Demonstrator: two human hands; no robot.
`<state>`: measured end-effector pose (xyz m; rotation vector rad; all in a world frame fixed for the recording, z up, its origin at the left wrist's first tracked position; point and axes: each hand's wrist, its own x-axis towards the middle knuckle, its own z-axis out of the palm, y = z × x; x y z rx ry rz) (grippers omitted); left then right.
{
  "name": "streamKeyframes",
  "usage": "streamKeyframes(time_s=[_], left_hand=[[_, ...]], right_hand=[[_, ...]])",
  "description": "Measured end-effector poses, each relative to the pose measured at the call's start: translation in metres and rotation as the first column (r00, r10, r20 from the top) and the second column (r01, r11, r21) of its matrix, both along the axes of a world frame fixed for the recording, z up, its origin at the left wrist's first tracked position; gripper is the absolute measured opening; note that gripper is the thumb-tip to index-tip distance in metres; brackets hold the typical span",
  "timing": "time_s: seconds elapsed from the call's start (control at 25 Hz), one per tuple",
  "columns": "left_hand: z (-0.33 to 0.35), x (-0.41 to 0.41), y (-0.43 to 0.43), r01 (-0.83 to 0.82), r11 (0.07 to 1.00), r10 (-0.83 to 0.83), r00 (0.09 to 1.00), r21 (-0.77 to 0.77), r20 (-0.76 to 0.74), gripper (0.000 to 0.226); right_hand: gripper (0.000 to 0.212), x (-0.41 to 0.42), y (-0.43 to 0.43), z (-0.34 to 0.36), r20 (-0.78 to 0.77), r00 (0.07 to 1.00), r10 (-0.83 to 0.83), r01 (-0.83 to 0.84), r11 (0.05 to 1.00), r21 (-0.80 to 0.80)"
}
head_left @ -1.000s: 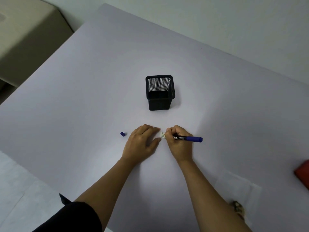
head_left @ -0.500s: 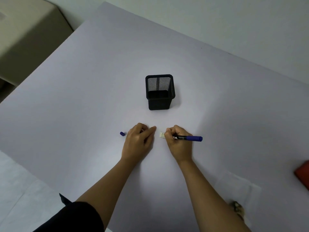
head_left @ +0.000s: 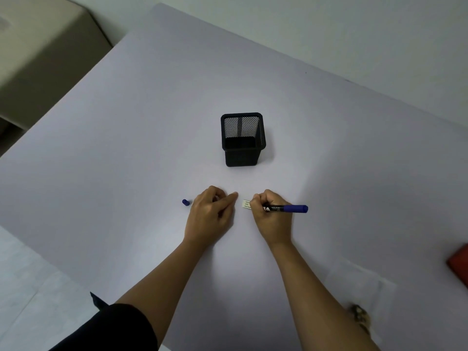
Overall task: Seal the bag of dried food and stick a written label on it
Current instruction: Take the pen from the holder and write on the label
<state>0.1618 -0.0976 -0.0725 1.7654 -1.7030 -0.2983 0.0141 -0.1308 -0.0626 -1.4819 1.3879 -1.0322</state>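
A small white label [head_left: 246,204] with printed lines lies on the pale table, partly hidden under my right hand [head_left: 272,215]. My right hand grips a blue marker [head_left: 288,208] with its tip down at the label. My left hand [head_left: 211,215] rests on the table just left of the label, fingers curled, holding nothing, not touching it. The marker's blue cap [head_left: 186,202] lies left of my left hand. A clear bag [head_left: 362,295] with dried food [head_left: 359,316] lies at the lower right, partly behind my right forearm.
A black mesh pen holder [head_left: 242,140] stands beyond my hands at the table's middle. A red object [head_left: 459,267] sits at the right edge. A beige cabinet [head_left: 38,51] stands off the table at the upper left.
My left hand has slid left off the label and curled its fingers. The right hand with the marker has stayed at the label.
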Motion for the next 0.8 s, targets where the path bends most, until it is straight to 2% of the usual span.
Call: streamKeyframes(time_s=[0.44,0.8], left_hand=[[0.0026,0.0019,0.002,0.125,0.991,-0.128,0.99,0.039,0.066,0.018],[0.0051,0.0019,0.002,0.134,0.99,-0.138,0.986,0.051,0.09,0.017]], right_hand=[[0.028,0.0009,-0.0005,0.0024,0.003,1.0,0.007,-0.007,1.0,0.012],[0.026,0.0007,0.0001,0.0014,0.026,1.0,0.005,-0.006,1.0,0.023]])
